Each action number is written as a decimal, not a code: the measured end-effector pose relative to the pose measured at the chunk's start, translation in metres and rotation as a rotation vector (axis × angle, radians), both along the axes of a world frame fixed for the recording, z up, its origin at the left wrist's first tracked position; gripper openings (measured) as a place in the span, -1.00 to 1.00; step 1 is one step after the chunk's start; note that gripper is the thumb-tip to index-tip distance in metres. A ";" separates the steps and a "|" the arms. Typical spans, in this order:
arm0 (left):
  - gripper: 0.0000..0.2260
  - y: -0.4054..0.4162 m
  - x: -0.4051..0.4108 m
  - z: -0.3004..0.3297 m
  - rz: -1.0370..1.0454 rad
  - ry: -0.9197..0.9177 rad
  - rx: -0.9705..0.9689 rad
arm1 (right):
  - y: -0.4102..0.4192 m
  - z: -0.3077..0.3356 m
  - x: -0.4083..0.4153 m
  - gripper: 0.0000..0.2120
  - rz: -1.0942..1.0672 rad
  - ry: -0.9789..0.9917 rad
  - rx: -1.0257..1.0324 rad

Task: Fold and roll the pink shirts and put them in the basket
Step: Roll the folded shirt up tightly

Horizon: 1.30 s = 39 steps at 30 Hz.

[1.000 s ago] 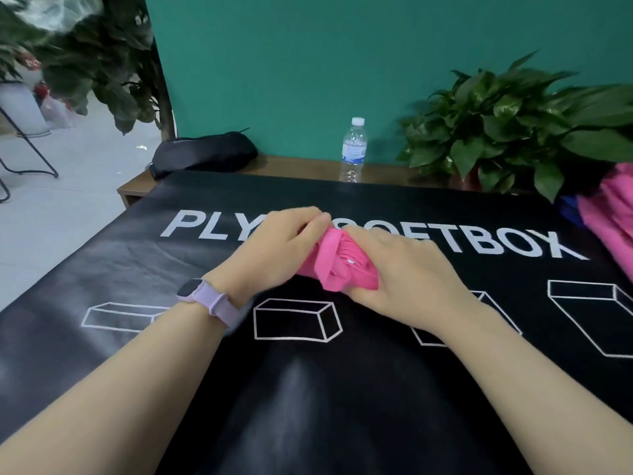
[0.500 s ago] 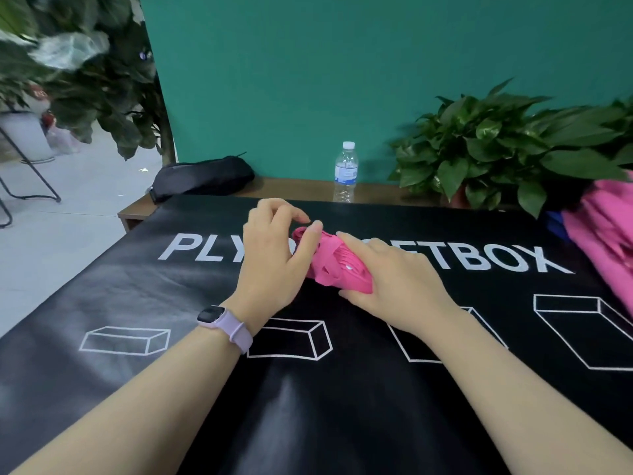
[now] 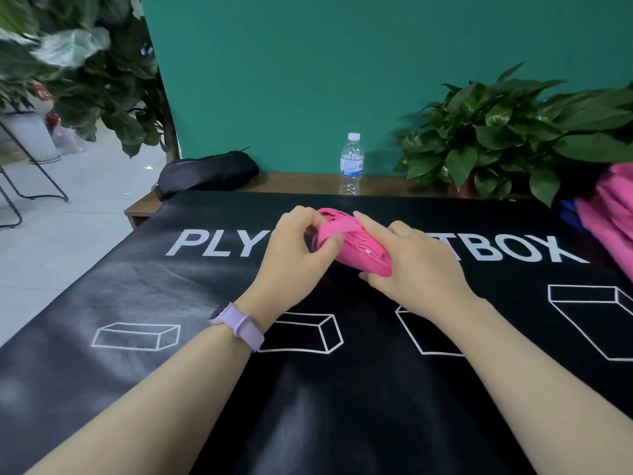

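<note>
Over black mat [image 3: 171, 389]: now lifted clear, rolled pink shirt [image 3: 356, 245] gripped by left hand [image 3: 294, 255] at nine o'clock, right hand [image 3: 411, 265] at three; basket unseen.

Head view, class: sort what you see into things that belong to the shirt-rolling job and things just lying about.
Part of the job:
rolled pink shirt, gripped by left hand and right hand
pile of pink shirts at the right edge

Lying about:
water bottle
black pouch
potted plant
</note>
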<state>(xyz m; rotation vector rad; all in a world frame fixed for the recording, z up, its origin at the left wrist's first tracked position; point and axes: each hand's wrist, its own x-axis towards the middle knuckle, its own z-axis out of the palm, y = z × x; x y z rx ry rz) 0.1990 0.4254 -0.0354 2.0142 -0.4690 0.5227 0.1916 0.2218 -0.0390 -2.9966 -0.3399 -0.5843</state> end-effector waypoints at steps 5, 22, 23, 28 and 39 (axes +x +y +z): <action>-0.91 0.004 0.001 0.009 -0.250 0.233 -0.434 | -0.001 0.002 0.001 -0.16 0.000 -0.021 -0.001; -0.76 0.023 0.017 0.006 -0.088 0.274 -0.367 | -0.001 -0.003 0.001 -0.20 0.138 -0.059 -0.081; -0.72 0.025 0.018 0.006 -0.086 0.272 -0.360 | 0.000 -0.003 0.001 -0.20 0.157 -0.063 -0.091; -0.66 0.036 0.025 0.010 -0.053 0.382 -0.366 | 0.005 0.002 -0.004 -0.25 0.301 -0.120 -0.104; -0.71 0.047 0.022 0.015 -0.296 0.914 -0.612 | 0.008 0.005 -0.012 -0.38 0.447 -0.413 -0.113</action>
